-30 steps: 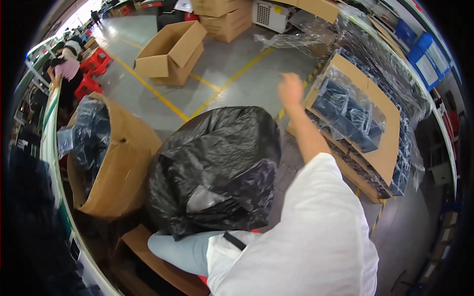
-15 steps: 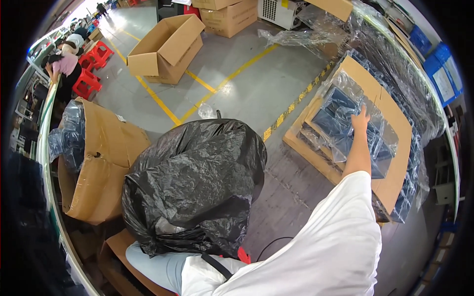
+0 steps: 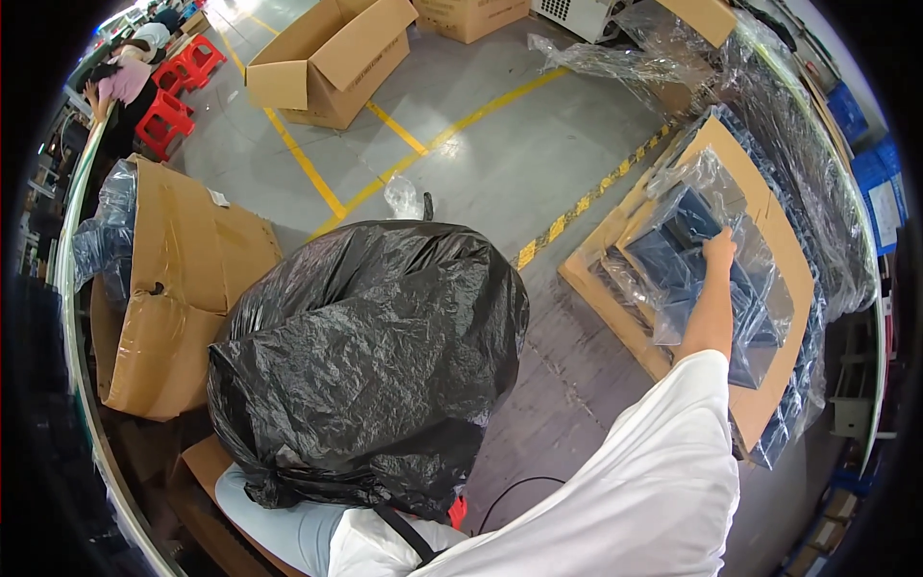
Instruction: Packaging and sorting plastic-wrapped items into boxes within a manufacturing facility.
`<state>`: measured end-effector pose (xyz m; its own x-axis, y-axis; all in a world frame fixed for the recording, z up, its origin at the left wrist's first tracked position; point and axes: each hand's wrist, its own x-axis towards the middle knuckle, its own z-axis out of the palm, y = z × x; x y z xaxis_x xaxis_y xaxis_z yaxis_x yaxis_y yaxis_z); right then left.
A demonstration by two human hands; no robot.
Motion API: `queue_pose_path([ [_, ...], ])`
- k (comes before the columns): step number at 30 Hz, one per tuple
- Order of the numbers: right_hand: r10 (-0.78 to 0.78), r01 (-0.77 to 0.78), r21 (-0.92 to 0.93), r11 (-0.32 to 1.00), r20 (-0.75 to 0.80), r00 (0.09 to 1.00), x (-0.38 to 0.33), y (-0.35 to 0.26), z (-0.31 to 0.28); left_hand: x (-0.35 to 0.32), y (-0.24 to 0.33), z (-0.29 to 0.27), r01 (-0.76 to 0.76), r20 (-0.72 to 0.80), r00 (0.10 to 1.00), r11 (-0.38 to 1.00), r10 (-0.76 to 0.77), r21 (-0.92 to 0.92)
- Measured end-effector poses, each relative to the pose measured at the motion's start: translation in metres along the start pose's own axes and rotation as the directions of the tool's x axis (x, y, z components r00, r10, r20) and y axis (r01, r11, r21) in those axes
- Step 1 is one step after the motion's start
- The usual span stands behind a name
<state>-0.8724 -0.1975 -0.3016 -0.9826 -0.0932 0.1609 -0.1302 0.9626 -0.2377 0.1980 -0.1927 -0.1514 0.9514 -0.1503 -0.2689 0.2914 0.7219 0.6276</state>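
My right hand (image 3: 719,248) reaches out to the right, its fingers closed on a clear plastic bag (image 3: 760,264). Dark blue, glossy moulded parts (image 3: 675,236) show in and around the bag, on an opened cardboard box (image 3: 790,322). Whether the fingers also grip one of the parts is hard to make out. In front of my lap bulges a big black plastic bag (image 3: 370,356), gathered near its lower edge; what is inside cannot be seen. My left hand is out of sight.
At left stands a worn cardboard box (image 3: 192,288) with plastic-wrapped items. An open carton (image 3: 336,72) sits farther off on the yellow-lined floor. Red stools (image 3: 165,123) and a person (image 3: 125,82) are at far left. Clear wrap (image 3: 615,62) lies at upper right.
My view has shifted slightly. My right hand stays over the clear bag and the dark blue parts, its fingers now drawn closer together.
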Motion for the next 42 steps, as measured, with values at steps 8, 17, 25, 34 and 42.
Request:
queue_pose_path([
  [8,-0.279,0.307,0.064,0.949,-0.279,0.919,-0.002,0.019,0.028,-0.003,0.023,0.000,-0.063,-0.144,0.988,0.998,0.058,-0.030],
  [17,-0.523,0.622,0.268,0.736,-0.358,0.773,0.003,-0.128,0.044,0.111,0.148,-0.153,-0.169,-0.071,0.984,0.978,0.161,-0.121],
  [25,-0.772,0.912,0.379,0.160,-0.527,0.354,-0.062,-0.361,-0.077,-0.027,0.006,-0.140,-0.039,-0.236,0.972,0.995,0.016,-0.095],
  [34,-0.637,0.762,0.426,-0.488,-0.771,0.023,-0.295,-0.576,-0.135,-0.155,-0.064,-0.169,-0.155,-0.115,0.976,0.960,0.186,0.234],
  [42,-0.737,0.738,0.484,-0.469,-0.676,-0.025,-0.460,-0.641,-0.099,-0.215,-0.076,-0.187,-0.136,-0.134,0.976,0.964,0.169,0.228],
])
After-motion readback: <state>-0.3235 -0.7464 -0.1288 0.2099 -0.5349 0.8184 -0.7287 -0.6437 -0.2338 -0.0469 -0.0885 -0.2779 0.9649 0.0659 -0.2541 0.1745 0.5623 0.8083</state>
